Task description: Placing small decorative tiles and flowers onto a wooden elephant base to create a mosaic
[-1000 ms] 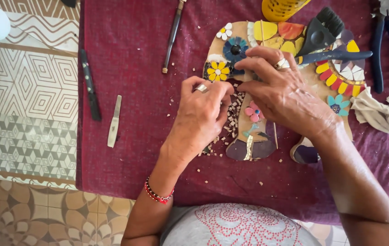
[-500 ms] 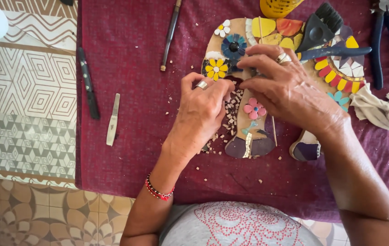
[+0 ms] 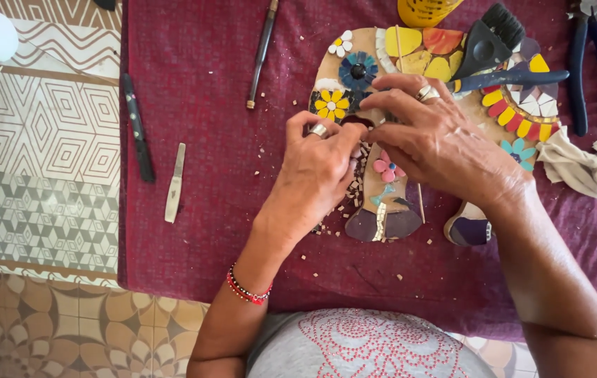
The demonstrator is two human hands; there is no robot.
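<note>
A maroon cloth (image 3: 193, 231) covers the tabletop. Near its far edge lies a mosaic figure (image 3: 389, 140) with flower tiles. The right hand (image 3: 445, 150) and left hand (image 3: 316, 171) rest on it, fingertips pressed together, pinching a small piece I cannot make out. Blue-handled pliers (image 3: 592, 63) lie by the far right corner.

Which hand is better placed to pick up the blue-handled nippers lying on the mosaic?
Probably the right hand: it lies just beside the nippers, while the left hand sits farther away, on the far side of the right.
</note>
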